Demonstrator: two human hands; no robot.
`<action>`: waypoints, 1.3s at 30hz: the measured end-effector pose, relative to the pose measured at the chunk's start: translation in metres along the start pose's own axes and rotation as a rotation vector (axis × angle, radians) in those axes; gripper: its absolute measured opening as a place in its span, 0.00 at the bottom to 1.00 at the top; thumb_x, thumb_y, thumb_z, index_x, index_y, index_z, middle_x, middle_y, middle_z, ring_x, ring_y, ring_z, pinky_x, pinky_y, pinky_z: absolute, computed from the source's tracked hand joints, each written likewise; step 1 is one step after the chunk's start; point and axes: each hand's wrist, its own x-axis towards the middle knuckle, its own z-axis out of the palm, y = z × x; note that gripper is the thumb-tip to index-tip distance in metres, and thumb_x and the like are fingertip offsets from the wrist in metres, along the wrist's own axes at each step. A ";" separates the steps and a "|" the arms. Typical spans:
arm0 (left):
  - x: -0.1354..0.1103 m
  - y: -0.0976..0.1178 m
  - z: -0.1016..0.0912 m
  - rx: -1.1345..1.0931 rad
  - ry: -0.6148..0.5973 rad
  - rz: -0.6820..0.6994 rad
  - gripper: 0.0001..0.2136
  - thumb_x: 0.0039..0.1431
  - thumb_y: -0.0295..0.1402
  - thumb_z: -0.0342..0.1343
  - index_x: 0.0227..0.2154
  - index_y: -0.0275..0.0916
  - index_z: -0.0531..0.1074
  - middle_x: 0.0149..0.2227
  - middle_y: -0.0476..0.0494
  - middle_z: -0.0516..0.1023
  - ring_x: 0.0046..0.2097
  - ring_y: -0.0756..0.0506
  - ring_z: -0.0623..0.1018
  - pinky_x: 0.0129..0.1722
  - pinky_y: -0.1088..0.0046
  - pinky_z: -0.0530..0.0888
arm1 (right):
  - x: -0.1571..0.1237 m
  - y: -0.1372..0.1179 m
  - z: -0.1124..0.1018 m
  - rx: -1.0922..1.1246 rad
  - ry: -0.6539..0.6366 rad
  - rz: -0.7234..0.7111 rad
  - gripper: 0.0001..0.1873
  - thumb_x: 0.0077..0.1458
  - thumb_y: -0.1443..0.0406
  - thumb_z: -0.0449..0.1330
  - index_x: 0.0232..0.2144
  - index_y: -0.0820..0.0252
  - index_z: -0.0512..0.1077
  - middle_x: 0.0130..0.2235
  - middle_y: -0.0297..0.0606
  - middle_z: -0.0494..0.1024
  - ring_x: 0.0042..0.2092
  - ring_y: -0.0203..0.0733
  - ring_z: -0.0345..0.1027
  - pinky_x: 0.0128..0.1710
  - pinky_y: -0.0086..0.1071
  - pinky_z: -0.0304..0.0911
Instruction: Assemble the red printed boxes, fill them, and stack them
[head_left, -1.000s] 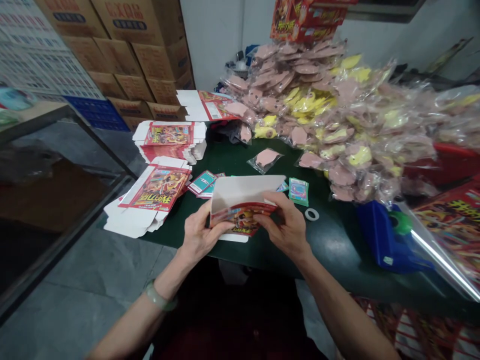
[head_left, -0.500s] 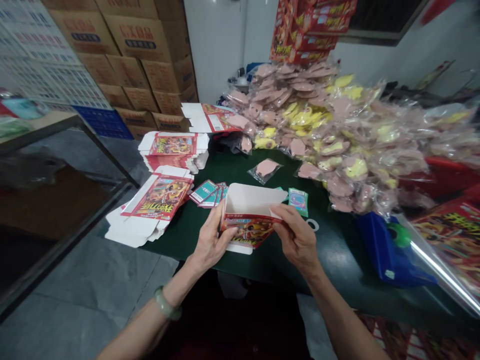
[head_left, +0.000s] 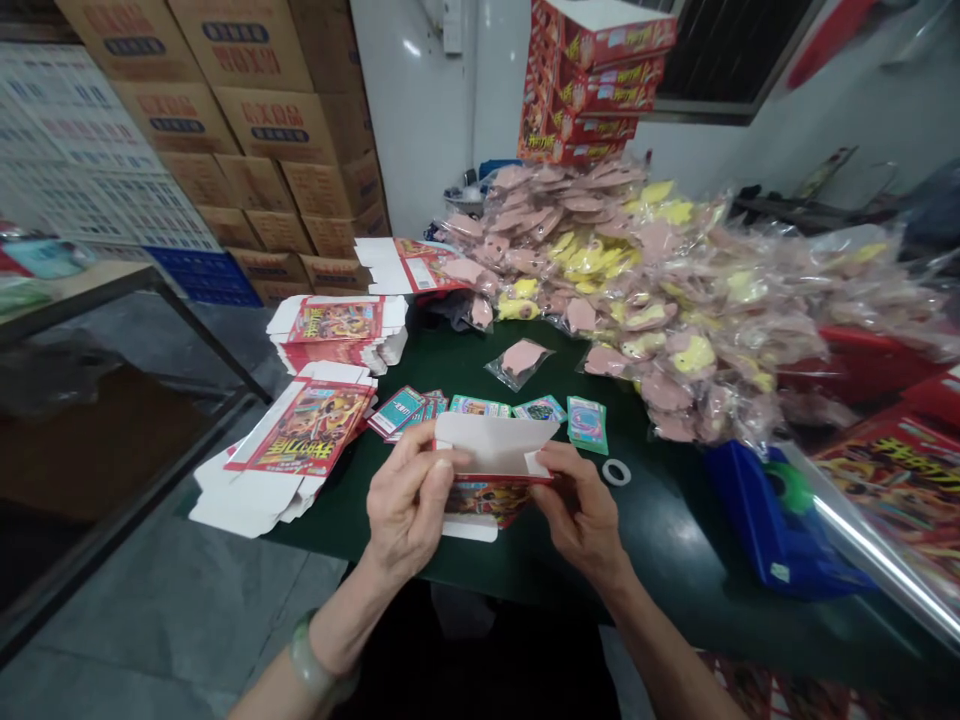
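Note:
Between my two hands is a red printed cardboard box [head_left: 495, 447], its white inner flap raised and its white bottom flap sticking out toward me. My left hand [head_left: 409, 500] pinches the left end, thumb near the small side flap. At the right end, my right hand [head_left: 581, 505] grips the corner by the other white side flap. Just beyond the box lie several small stacks of cards: teal ones [head_left: 397, 412] at the left, patterned ones [head_left: 541, 409] behind, and a green-edged stack [head_left: 587, 423] at the right. A white ring [head_left: 616, 472] rests beside my right hand.
Flattened boxes [head_left: 304, 425] are stacked at the left, with another stack [head_left: 337, 325] behind. A heap of bagged pink and yellow pieces [head_left: 592, 255] covers the back right. One bagged pink piece [head_left: 520, 360] lies apart. A blue tape dispenser [head_left: 757, 520] stands at the right.
The view has tilted upward. My left hand has shifted its grip to the top left corner of the box, and the box's upper opening now faces me more squarely.

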 end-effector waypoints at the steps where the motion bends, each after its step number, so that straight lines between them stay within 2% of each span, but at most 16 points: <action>1: -0.002 0.002 0.002 -0.023 0.026 -0.064 0.11 0.62 0.28 0.48 0.34 0.39 0.77 0.42 0.43 0.75 0.43 0.47 0.75 0.41 0.73 0.71 | 0.001 -0.001 0.000 -0.004 0.021 -0.003 0.15 0.57 0.71 0.53 0.46 0.54 0.65 0.43 0.42 0.72 0.42 0.40 0.71 0.31 0.29 0.69; 3: -0.005 0.004 0.006 -0.120 0.112 -0.220 0.09 0.61 0.30 0.49 0.36 0.39 0.76 0.40 0.44 0.76 0.42 0.47 0.76 0.41 0.73 0.71 | 0.003 -0.004 0.000 -0.030 0.062 0.008 0.13 0.58 0.71 0.52 0.44 0.54 0.67 0.42 0.41 0.73 0.42 0.41 0.71 0.30 0.30 0.69; 5: -0.006 0.005 0.009 -0.315 0.181 -0.384 0.10 0.60 0.33 0.52 0.44 0.42 0.71 0.38 0.46 0.77 0.39 0.48 0.76 0.39 0.74 0.72 | 0.003 -0.008 0.000 -0.055 0.070 0.039 0.11 0.58 0.71 0.52 0.41 0.55 0.68 0.41 0.42 0.73 0.41 0.42 0.71 0.30 0.31 0.69; 7: -0.004 0.006 0.008 -0.520 0.153 -0.523 0.17 0.58 0.34 0.54 0.51 0.45 0.65 0.37 0.48 0.77 0.35 0.49 0.76 0.35 0.76 0.73 | 0.003 -0.010 -0.001 -0.037 0.046 0.107 0.09 0.58 0.69 0.52 0.41 0.55 0.67 0.40 0.41 0.73 0.39 0.40 0.71 0.28 0.30 0.68; 9: -0.001 0.007 0.006 -0.625 0.088 -0.598 0.16 0.57 0.33 0.56 0.49 0.46 0.67 0.34 0.50 0.77 0.33 0.51 0.75 0.33 0.78 0.72 | 0.005 -0.012 -0.004 0.028 0.015 0.190 0.12 0.59 0.68 0.51 0.46 0.55 0.64 0.39 0.40 0.72 0.35 0.38 0.71 0.25 0.28 0.67; 12: 0.004 0.009 0.001 -0.663 0.070 -0.622 0.09 0.55 0.29 0.57 0.40 0.45 0.74 0.27 0.53 0.73 0.29 0.54 0.72 0.30 0.82 0.69 | 0.010 -0.012 -0.011 0.116 -0.112 0.258 0.20 0.59 0.66 0.50 0.54 0.54 0.59 0.40 0.40 0.72 0.31 0.36 0.70 0.22 0.27 0.65; 15: 0.007 0.010 0.000 -0.669 0.023 -0.557 0.07 0.57 0.27 0.55 0.34 0.45 0.76 0.31 0.51 0.76 0.34 0.51 0.75 0.33 0.78 0.70 | 0.015 -0.013 -0.014 0.130 -0.186 0.209 0.16 0.59 0.68 0.49 0.50 0.52 0.63 0.40 0.37 0.72 0.30 0.34 0.69 0.21 0.25 0.64; 18: 0.006 0.010 0.000 -0.608 -0.009 -0.424 0.11 0.57 0.23 0.53 0.29 0.43 0.78 0.39 0.47 0.77 0.42 0.46 0.76 0.39 0.72 0.70 | 0.014 -0.016 -0.013 0.090 -0.121 0.115 0.15 0.59 0.71 0.49 0.46 0.52 0.66 0.41 0.38 0.72 0.35 0.36 0.71 0.28 0.27 0.67; 21: 0.001 0.009 -0.003 -0.583 -0.021 -0.369 0.12 0.57 0.23 0.51 0.31 0.44 0.78 0.41 0.45 0.77 0.43 0.45 0.76 0.40 0.69 0.71 | 0.010 -0.021 -0.013 0.040 -0.076 0.074 0.18 0.58 0.74 0.50 0.47 0.52 0.66 0.43 0.40 0.72 0.42 0.39 0.71 0.35 0.31 0.68; 25: -0.005 0.012 -0.010 -0.635 -0.119 -0.320 0.13 0.60 0.34 0.48 0.39 0.39 0.78 0.46 0.37 0.75 0.49 0.38 0.73 0.43 0.62 0.72 | 0.003 -0.027 -0.020 0.081 -0.146 0.129 0.18 0.58 0.70 0.52 0.51 0.53 0.66 0.49 0.44 0.72 0.48 0.44 0.69 0.34 0.32 0.69; 28: -0.003 0.016 -0.013 -0.538 -0.178 -0.265 0.11 0.59 0.35 0.51 0.39 0.39 0.75 0.44 0.38 0.74 0.46 0.40 0.74 0.40 0.64 0.73 | 0.000 -0.028 -0.024 0.165 -0.184 0.159 0.19 0.57 0.65 0.55 0.52 0.54 0.65 0.51 0.46 0.70 0.46 0.44 0.69 0.28 0.29 0.68; 30: 0.001 0.019 -0.014 -0.419 -0.206 -0.190 0.07 0.58 0.31 0.54 0.38 0.40 0.74 0.41 0.41 0.75 0.44 0.43 0.75 0.39 0.67 0.73 | 0.000 -0.029 -0.023 0.167 -0.129 0.153 0.18 0.56 0.65 0.57 0.50 0.53 0.66 0.48 0.43 0.71 0.45 0.43 0.69 0.28 0.27 0.67; 32: 0.006 0.022 -0.017 -0.313 -0.259 -0.124 0.08 0.57 0.28 0.54 0.40 0.40 0.72 0.41 0.41 0.76 0.45 0.44 0.75 0.42 0.67 0.73 | 0.001 -0.032 -0.022 0.127 -0.092 0.159 0.16 0.55 0.67 0.58 0.47 0.52 0.66 0.45 0.40 0.72 0.45 0.42 0.69 0.30 0.27 0.67; 35: 0.012 0.025 -0.025 -0.206 -0.340 -0.066 0.11 0.58 0.24 0.53 0.43 0.39 0.71 0.42 0.41 0.75 0.46 0.46 0.75 0.44 0.68 0.72 | 0.005 -0.038 -0.022 0.102 -0.167 0.218 0.15 0.56 0.67 0.57 0.46 0.52 0.65 0.45 0.39 0.71 0.41 0.39 0.69 0.31 0.27 0.67; 39: 0.016 0.028 -0.034 -0.139 -0.406 0.001 0.12 0.58 0.21 0.52 0.42 0.40 0.73 0.42 0.44 0.76 0.44 0.49 0.76 0.40 0.74 0.73 | 0.010 -0.049 -0.023 0.072 -0.247 0.287 0.13 0.56 0.65 0.57 0.45 0.52 0.64 0.43 0.36 0.70 0.37 0.36 0.68 0.30 0.27 0.66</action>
